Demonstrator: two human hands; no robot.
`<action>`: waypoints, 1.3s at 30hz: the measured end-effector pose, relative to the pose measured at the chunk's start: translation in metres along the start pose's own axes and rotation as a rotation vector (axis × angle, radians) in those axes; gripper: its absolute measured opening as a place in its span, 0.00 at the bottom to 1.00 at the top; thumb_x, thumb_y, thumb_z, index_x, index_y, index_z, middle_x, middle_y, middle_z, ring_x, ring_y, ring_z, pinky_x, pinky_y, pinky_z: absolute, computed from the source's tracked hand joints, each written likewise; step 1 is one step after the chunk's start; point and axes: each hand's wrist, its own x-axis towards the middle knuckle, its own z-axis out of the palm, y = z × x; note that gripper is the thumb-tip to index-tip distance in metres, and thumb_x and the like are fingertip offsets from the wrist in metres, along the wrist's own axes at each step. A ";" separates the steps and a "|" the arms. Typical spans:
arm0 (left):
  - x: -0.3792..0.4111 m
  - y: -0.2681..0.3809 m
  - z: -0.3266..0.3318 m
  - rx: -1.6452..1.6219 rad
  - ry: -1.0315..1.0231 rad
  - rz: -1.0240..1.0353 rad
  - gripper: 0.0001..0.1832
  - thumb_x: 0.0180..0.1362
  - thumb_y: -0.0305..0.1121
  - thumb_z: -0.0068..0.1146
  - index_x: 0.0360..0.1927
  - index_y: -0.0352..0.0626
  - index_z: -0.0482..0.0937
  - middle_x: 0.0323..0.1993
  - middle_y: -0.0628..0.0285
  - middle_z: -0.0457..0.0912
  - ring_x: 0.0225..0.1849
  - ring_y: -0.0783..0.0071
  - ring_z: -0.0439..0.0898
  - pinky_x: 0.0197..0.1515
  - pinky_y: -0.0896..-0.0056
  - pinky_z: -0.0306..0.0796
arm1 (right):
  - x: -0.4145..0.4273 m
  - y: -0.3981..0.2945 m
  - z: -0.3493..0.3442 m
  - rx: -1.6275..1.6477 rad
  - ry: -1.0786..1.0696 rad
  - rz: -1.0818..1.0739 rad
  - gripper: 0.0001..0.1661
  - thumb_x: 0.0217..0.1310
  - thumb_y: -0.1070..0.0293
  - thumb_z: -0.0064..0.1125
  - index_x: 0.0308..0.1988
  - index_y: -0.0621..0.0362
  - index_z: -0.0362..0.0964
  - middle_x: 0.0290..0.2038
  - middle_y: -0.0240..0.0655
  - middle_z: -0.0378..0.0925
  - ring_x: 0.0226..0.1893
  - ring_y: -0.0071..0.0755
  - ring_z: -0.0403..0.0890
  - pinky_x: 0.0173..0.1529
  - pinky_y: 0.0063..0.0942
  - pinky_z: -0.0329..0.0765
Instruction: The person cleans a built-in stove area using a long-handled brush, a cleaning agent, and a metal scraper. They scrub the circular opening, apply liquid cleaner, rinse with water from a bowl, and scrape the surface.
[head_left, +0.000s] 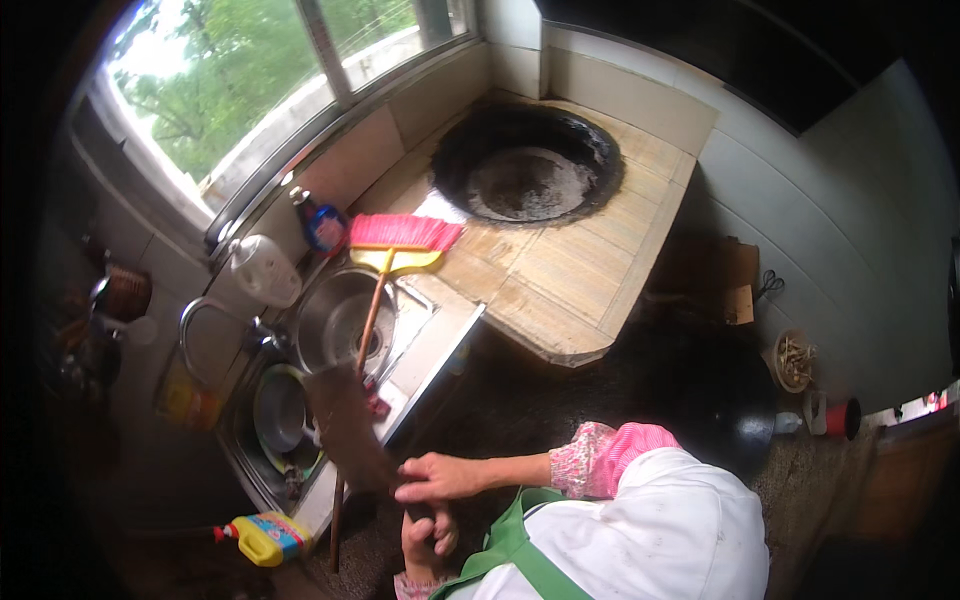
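A broad, dark brown blade that looks like a cleaver is held up in front of me, its face blurred. My left hand is wrapped around its handle. Just above, my right hand has its fingertips at the blade's handle end; whether they grip it or only touch it is unclear. Behind the blade, a broom with pink bristles leans across the steel sink. The blade hides part of its wooden stick. A metal basin sits in the nearer sink bowl.
A large wok is set into the tiled stove. Beside the tap stand a clear jug and a blue bottle. A yellow bottle is near the counter's corner. A basket of sticks stands by the wall.
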 end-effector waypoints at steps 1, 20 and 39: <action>0.026 0.001 0.012 0.075 -0.064 -0.061 0.19 0.48 0.41 0.55 0.38 0.42 0.64 0.15 0.67 0.61 0.07 0.80 0.57 0.07 0.82 0.52 | -0.007 -0.007 -0.016 0.188 0.104 -0.130 0.19 0.57 0.58 0.52 0.28 0.66 0.66 0.27 0.40 0.78 0.32 0.30 0.78 0.36 0.26 0.73; 0.222 -0.107 -0.001 0.745 0.201 -0.266 0.11 0.60 0.34 0.45 0.26 0.40 0.72 0.20 0.67 0.73 0.21 0.83 0.71 0.25 0.84 0.65 | -0.275 -0.038 -0.286 0.116 1.428 0.241 0.17 0.61 0.57 0.46 0.26 0.55 0.54 0.15 0.31 0.64 0.11 0.24 0.67 0.13 0.23 0.67; 0.521 -0.243 0.208 0.928 -0.004 -0.416 0.26 0.62 0.38 0.45 0.60 0.39 0.55 0.45 0.60 0.72 0.38 0.79 0.71 0.39 0.80 0.67 | -0.243 0.175 -0.483 0.282 1.504 0.330 0.19 0.63 0.61 0.42 0.21 0.59 0.59 0.15 0.32 0.66 0.12 0.24 0.67 0.17 0.23 0.67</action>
